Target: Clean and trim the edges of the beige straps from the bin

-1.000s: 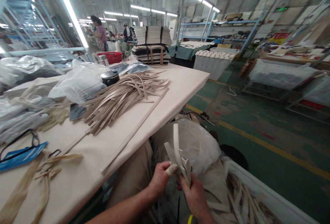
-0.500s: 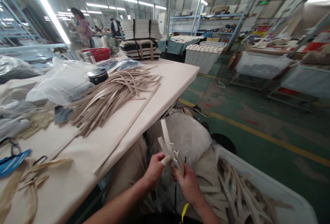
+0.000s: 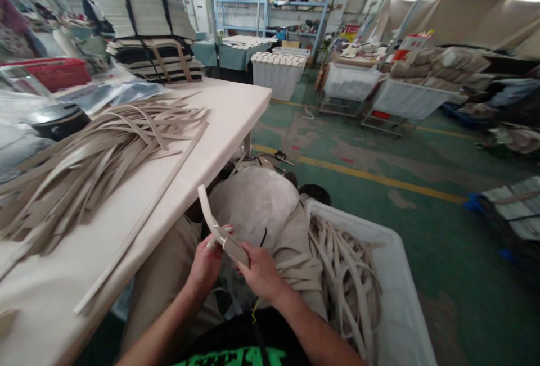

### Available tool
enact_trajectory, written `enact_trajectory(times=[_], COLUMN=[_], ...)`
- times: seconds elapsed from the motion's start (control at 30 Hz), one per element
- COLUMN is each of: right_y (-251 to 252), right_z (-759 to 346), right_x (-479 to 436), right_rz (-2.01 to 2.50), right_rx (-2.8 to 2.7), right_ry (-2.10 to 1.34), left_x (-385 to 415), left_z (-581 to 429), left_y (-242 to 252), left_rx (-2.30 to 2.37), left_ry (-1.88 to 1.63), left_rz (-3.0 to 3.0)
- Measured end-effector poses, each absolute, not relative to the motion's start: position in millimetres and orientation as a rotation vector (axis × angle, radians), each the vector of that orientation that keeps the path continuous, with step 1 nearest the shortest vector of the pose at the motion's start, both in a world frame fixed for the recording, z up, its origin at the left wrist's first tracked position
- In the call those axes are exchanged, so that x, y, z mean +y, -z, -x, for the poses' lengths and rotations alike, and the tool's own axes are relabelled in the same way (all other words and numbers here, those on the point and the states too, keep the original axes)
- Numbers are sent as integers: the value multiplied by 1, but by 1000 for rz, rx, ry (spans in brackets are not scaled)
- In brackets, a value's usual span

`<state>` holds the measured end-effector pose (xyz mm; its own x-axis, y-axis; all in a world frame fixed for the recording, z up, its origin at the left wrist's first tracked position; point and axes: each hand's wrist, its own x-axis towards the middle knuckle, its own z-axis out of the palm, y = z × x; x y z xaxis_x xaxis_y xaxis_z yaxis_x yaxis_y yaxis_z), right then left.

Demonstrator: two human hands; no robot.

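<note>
A light beige fabric strap (image 3: 206, 207) is held over my lap, one end sticking up and curving to the left. My left hand (image 3: 206, 265) is closed around its middle, with a pale wrap on one finger. The folded end is pinched in my right hand (image 3: 262, 272), a short way to the right. Small pale bits stand out from the strap between the two hands. More straps (image 3: 346, 276) hang in a loose tangle inside a white plastic bin (image 3: 405, 281) to the right, some trailing over my lap.
On the table (image 3: 236, 107) at left lie a heap of beige strips (image 3: 113, 152), one long strip (image 3: 143, 214) near the edge and a dark lidded pot (image 3: 59, 120). Strapped stacks (image 3: 147, 34) stand behind. White carts (image 3: 409, 104) stand across the green floor.
The view has swung right, bringing more of the bin and floor into sight. The strap's held end has turned sideways toward my right hand, and both hands keep hold of it.
</note>
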<state>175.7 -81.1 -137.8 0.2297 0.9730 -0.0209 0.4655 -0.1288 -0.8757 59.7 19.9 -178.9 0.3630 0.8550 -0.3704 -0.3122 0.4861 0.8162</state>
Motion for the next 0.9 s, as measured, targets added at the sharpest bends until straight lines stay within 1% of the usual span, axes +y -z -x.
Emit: enact_trajectory(times=[0.3, 0.43, 0.5, 0.57, 0.67, 0.77, 0.9], right_y=[137, 129, 123, 114, 92, 62, 27], right_z=[-191, -225, -255, -288, -330, -350, -354], right_x=[-104, -117, -127, -142, -170, -202, -243], right_rz=[1746, 1715, 1737, 1724, 1547, 1472, 1519], right_rx=[-1268, -1059, -864, -566, -188, -121, -131], right_ry=[-863, -864, -761, -589, -338, -203, -5], left_x=[43, 46, 45, 42, 37, 32, 28], left_z=[-58, -58, -58, -59, -60, -60, -57], left_y=[179, 178, 176, 175, 173, 173, 179], left_rx=[906, 888, 953, 997, 978, 939, 877], left_ry=[-1035, -953, -867, -771, -653, -588, -567], left_rz=[-438, -473, -456, -443, -495, -568, -607])
